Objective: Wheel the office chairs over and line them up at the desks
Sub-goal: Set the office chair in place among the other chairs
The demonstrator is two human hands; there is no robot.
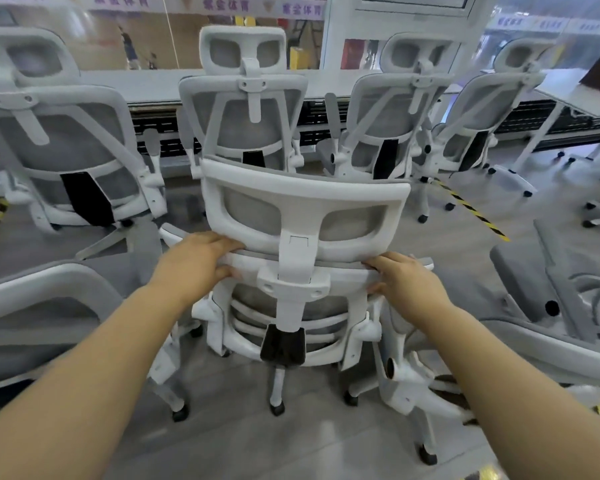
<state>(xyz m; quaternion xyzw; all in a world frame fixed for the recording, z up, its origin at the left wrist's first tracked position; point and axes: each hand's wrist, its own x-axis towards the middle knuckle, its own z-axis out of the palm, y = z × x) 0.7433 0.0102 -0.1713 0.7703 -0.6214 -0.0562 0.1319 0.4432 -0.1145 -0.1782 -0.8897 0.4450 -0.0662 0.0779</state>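
1. Behind the row of parked chairs, centre of view: the person has the near chair (302, 271) by its backrest top, just under the headrest (302, 209). Looks like the wheeling step, chair not yet in line at the table (146, 83).

2. Left hand (194, 265) is on the left end of the backrest's top bar. Fingers (222, 244) curl over the top edge, thumb tucked beneath, so it's a wrap grip, not a flat push.

3. Right hand (404, 284) mirrors it on the right end. Fingers (378, 263) hook over the bar, thumb below. Both hands closed around the frame.

4. Where the chair sits: on the floor (243, 441), facing the table, directly behind the middle parked chair (245, 109), w/ a gap between them. More chairs parked left (59, 140) and right (392, 119), backs toward the camera.

5. Next move, my read: no free slot straight ahead, so it prob needs steering sideways toward a gap, then a straight push in. Casters may swing, so keep both grips even.

6. Watch-out: a loose chair (551, 306) sits close on the right, another close on the left (45, 313); bases could clip.
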